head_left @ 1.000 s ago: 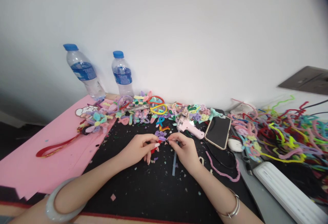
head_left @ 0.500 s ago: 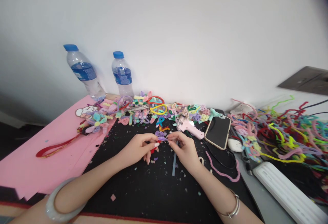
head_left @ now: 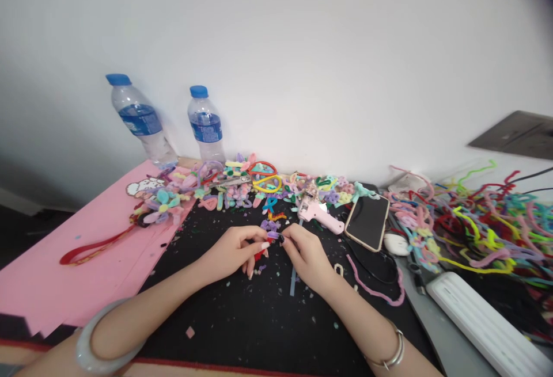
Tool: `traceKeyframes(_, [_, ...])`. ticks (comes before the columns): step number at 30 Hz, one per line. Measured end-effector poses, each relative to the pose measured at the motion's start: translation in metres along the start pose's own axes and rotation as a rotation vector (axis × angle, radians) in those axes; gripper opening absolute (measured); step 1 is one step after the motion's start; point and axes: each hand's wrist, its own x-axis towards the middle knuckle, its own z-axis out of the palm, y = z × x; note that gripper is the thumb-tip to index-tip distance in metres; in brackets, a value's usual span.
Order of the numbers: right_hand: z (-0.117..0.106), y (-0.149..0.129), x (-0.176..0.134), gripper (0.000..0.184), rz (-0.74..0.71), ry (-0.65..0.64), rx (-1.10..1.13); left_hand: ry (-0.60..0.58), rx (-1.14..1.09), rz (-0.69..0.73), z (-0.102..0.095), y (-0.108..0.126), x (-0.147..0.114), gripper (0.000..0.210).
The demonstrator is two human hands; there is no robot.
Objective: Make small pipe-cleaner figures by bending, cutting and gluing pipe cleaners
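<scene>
From my distant seat, going left to right, I see the left hand (head_left: 235,250) left of the pink glue gun (head_left: 322,217), its fingers pinched on the purple fuzzy piece (head_left: 273,235). This piece lies to the gun's near left, its long axis running sideways, between both hands. The right hand (head_left: 311,259), on the gun's near side, has fingertips at the piece's right end; whether they clamp it, I cannot tell.

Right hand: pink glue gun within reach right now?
Probably yes: the pink glue gun lies just beyond the right hand, nothing visibly between, though that hand is at the purple fuzzy piece.
</scene>
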Motion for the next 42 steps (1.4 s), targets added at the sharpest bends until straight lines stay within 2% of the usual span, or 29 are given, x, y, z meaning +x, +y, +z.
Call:
traceKeyframes(18, [-0.0076,0.0043,0.0027,0.019,-0.077,-0.042,0.013,-0.016,0.056,-0.012,-0.0005,0.0049,-0.0020,0.019])
traceKeyframes(42, [-0.0097,0.0022,0.0040,0.021,-0.087,-0.067,0.055,-0.024,0.005,0.008,0.0010,0.0024,-0.0020,0.020])
